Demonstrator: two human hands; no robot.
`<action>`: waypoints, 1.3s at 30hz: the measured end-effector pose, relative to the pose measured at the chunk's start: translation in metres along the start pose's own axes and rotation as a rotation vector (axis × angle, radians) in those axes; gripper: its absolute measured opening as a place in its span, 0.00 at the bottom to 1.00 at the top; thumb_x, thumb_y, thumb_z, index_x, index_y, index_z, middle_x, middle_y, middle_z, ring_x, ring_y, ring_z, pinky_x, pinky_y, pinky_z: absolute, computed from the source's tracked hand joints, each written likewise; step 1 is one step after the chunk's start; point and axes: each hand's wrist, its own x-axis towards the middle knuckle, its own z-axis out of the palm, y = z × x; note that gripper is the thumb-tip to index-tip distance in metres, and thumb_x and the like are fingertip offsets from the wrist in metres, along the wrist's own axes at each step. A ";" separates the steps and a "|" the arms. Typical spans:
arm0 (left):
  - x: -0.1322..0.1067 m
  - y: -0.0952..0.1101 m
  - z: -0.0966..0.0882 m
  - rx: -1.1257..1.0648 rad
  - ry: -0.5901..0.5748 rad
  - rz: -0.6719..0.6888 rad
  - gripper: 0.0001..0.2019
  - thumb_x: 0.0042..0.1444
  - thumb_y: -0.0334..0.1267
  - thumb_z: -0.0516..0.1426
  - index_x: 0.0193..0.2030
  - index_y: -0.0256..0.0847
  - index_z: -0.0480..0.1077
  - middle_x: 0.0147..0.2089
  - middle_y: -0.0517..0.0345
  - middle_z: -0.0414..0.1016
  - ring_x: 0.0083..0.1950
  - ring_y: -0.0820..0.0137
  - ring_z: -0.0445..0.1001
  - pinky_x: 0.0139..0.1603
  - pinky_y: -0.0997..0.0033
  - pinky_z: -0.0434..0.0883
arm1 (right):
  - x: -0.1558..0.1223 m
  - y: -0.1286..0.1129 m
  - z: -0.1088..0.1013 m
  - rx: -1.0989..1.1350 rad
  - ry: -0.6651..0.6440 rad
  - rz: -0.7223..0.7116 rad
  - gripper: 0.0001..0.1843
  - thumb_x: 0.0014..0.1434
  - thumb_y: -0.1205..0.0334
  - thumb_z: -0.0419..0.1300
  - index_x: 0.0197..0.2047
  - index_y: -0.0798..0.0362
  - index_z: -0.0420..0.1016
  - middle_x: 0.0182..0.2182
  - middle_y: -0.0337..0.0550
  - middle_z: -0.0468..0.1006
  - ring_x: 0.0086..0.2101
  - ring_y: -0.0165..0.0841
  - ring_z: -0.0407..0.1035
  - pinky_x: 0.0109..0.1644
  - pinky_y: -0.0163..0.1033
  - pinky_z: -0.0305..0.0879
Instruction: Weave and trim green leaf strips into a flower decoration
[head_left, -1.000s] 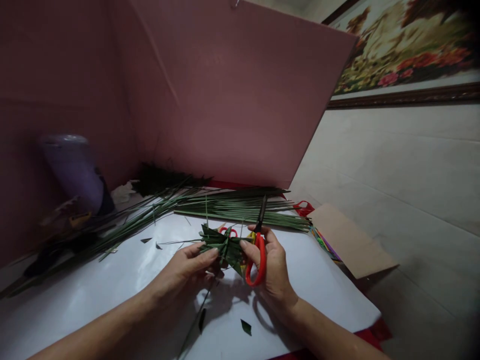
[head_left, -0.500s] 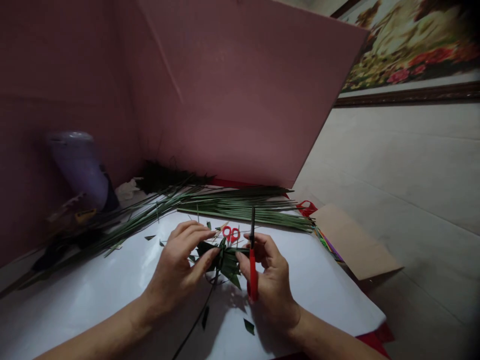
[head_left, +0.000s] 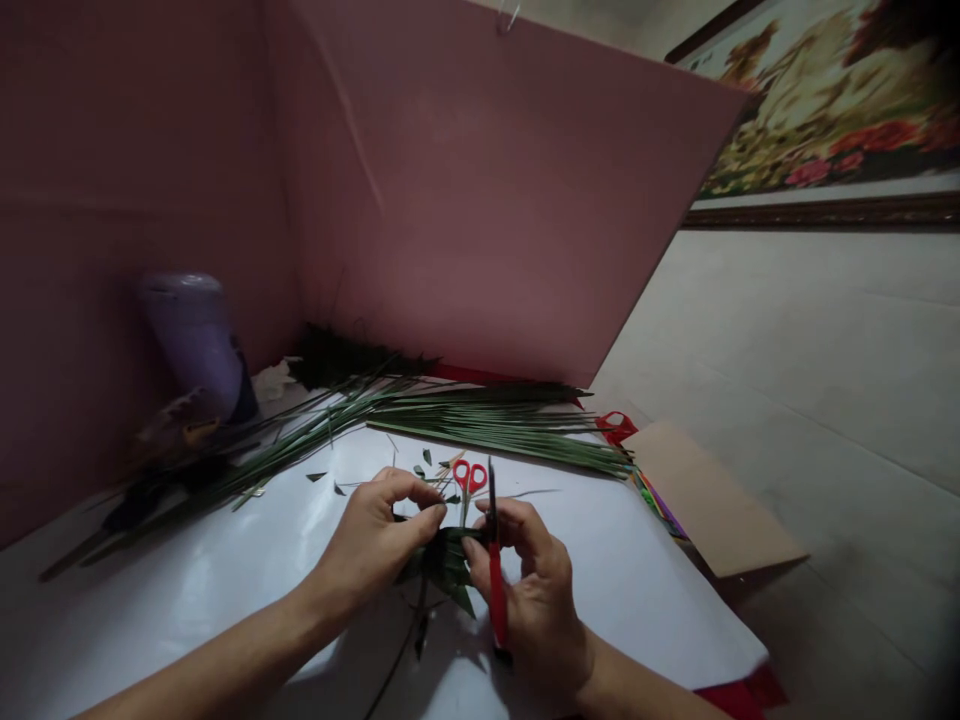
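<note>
1. A small bundle of folded green leaf (head_left: 452,555) sits between the two hands, just above the table; it is dark, slightly glossy, layered in pleats, with a pointed tip hanging low.
2. A thin dark stem (head_left: 394,665) trails down from it toward the near edge of my view.
3. The right hand (head_left: 517,570) grasps the long scissors (head_left: 497,600) by their red handle, dark blades pointing up and away, while its thumb rests against the leaf's right side.
4. The left hand (head_left: 390,530) is bent over the leaf's upper left, thumb and forefinger close together; I cannot tell whether they pinch it.
5. Just beyond the hands lie small scissors (head_left: 470,476) with two red loops, and leaf scraps (head_left: 316,477) dot the white tabletop (head_left: 630,580).
6. Farther back, long green leaf strips (head_left: 487,430) spread across the table.
7. At the right stand a red looped object (head_left: 616,427), some colourful strips (head_left: 660,505) and brown cardboard (head_left: 712,500).
8. At the left leans a purple tub (head_left: 195,345), too dim for me to read any lettering.
9. Behind rises a pink panel (head_left: 480,200); a framed flower picture (head_left: 847,130) hangs on the pale wall (head_left: 810,320).
</note>
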 end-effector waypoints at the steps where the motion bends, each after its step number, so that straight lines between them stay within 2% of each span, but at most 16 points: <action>1: 0.000 0.001 0.000 -0.060 -0.013 -0.063 0.04 0.44 0.37 0.61 0.24 0.40 0.75 0.27 0.57 0.72 0.32 0.66 0.68 0.36 0.69 0.63 | 0.001 0.000 0.001 0.040 0.010 0.043 0.15 0.55 0.69 0.59 0.46 0.48 0.66 0.29 0.38 0.72 0.29 0.31 0.67 0.34 0.36 0.64; 4: -0.001 0.002 0.001 -0.262 -0.082 -0.260 0.07 0.44 0.40 0.61 0.27 0.37 0.75 0.25 0.58 0.71 0.26 0.71 0.66 0.29 0.72 0.61 | 0.005 -0.001 0.004 0.125 0.054 0.127 0.13 0.54 0.68 0.60 0.44 0.49 0.67 0.30 0.38 0.72 0.30 0.31 0.67 0.35 0.35 0.65; 6: -0.001 0.003 0.001 -0.363 -0.113 -0.341 0.09 0.44 0.40 0.61 0.28 0.36 0.75 0.24 0.58 0.72 0.25 0.72 0.66 0.28 0.73 0.61 | 0.006 -0.001 0.005 0.142 0.070 0.157 0.13 0.53 0.68 0.61 0.42 0.49 0.68 0.30 0.37 0.72 0.30 0.30 0.67 0.35 0.34 0.65; 11: 0.005 0.000 -0.003 -0.456 -0.086 -0.362 0.10 0.42 0.41 0.63 0.26 0.35 0.75 0.23 0.57 0.74 0.25 0.71 0.68 0.28 0.73 0.61 | 0.014 -0.002 -0.005 0.124 0.015 0.138 0.15 0.51 0.68 0.63 0.42 0.49 0.68 0.29 0.36 0.72 0.29 0.30 0.66 0.35 0.35 0.64; 14: 0.011 -0.004 -0.011 -0.489 -0.045 -0.352 0.10 0.42 0.41 0.63 0.27 0.34 0.75 0.23 0.56 0.74 0.24 0.71 0.69 0.28 0.72 0.63 | 0.025 -0.017 -0.019 0.115 -0.113 0.180 0.20 0.46 0.70 0.65 0.43 0.49 0.67 0.27 0.34 0.71 0.28 0.30 0.65 0.34 0.35 0.63; 18: 0.016 -0.008 -0.015 -0.509 -0.017 -0.316 0.10 0.42 0.40 0.64 0.29 0.34 0.77 0.25 0.55 0.76 0.26 0.70 0.70 0.30 0.72 0.64 | 0.040 -0.052 -0.036 0.178 -0.383 0.452 0.22 0.42 0.74 0.65 0.41 0.49 0.68 0.24 0.31 0.67 0.24 0.26 0.60 0.28 0.30 0.60; 20: 0.016 -0.008 -0.015 -0.511 -0.025 -0.320 0.10 0.42 0.40 0.64 0.29 0.34 0.77 0.25 0.54 0.76 0.26 0.70 0.70 0.30 0.72 0.64 | 0.044 -0.064 -0.044 0.189 -0.488 0.542 0.19 0.41 0.74 0.65 0.37 0.50 0.68 0.23 0.30 0.65 0.23 0.25 0.58 0.26 0.28 0.58; 23: 0.014 -0.003 -0.013 -0.493 -0.038 -0.354 0.11 0.41 0.40 0.64 0.30 0.35 0.77 0.25 0.54 0.76 0.25 0.70 0.70 0.28 0.72 0.64 | 0.045 -0.067 -0.057 0.151 -0.641 0.629 0.10 0.48 0.62 0.64 0.33 0.52 0.68 0.20 0.31 0.64 0.18 0.22 0.55 0.19 0.27 0.55; 25: 0.013 0.000 -0.013 -0.445 -0.023 -0.365 0.11 0.40 0.41 0.65 0.30 0.36 0.77 0.25 0.55 0.76 0.25 0.70 0.70 0.28 0.72 0.65 | 0.044 -0.065 -0.065 0.115 -0.714 0.717 0.15 0.53 0.50 0.60 0.36 0.54 0.69 0.19 0.33 0.66 0.14 0.21 0.54 0.14 0.26 0.52; 27: 0.012 0.002 -0.013 -0.370 0.011 -0.348 0.11 0.40 0.41 0.65 0.30 0.36 0.78 0.27 0.54 0.77 0.27 0.68 0.71 0.30 0.71 0.65 | 0.046 -0.064 -0.069 0.094 -0.742 0.799 0.22 0.54 0.42 0.56 0.39 0.55 0.69 0.18 0.34 0.67 0.12 0.22 0.55 0.11 0.26 0.50; 30: 0.011 0.000 -0.013 -0.239 0.068 -0.233 0.09 0.40 0.39 0.64 0.28 0.38 0.78 0.31 0.52 0.76 0.33 0.65 0.72 0.34 0.69 0.66 | 0.055 -0.069 -0.071 0.087 -0.772 0.838 0.28 0.54 0.37 0.52 0.37 0.56 0.71 0.13 0.33 0.66 0.09 0.23 0.55 0.10 0.27 0.50; 34: 0.009 -0.003 -0.012 -0.125 0.081 -0.063 0.04 0.43 0.38 0.63 0.27 0.42 0.78 0.31 0.54 0.73 0.36 0.65 0.70 0.38 0.68 0.65 | 0.069 -0.078 -0.071 0.075 -0.824 0.849 0.28 0.56 0.39 0.50 0.35 0.58 0.73 0.08 0.33 0.63 0.08 0.24 0.54 0.10 0.27 0.49; 37: 0.007 -0.003 -0.011 -0.085 0.068 -0.011 0.03 0.45 0.36 0.62 0.28 0.42 0.78 0.31 0.55 0.71 0.36 0.65 0.69 0.38 0.68 0.64 | 0.072 -0.078 -0.071 0.062 -0.805 0.881 0.25 0.55 0.40 0.53 0.34 0.57 0.73 0.09 0.33 0.65 0.07 0.24 0.55 0.08 0.27 0.47; 39: 0.005 -0.002 -0.011 -0.078 0.060 0.018 0.03 0.46 0.36 0.61 0.28 0.43 0.77 0.30 0.55 0.71 0.36 0.66 0.69 0.38 0.68 0.64 | 0.072 -0.077 -0.070 0.059 -0.782 0.911 0.23 0.53 0.41 0.55 0.28 0.55 0.72 0.09 0.32 0.65 0.07 0.24 0.54 0.07 0.27 0.44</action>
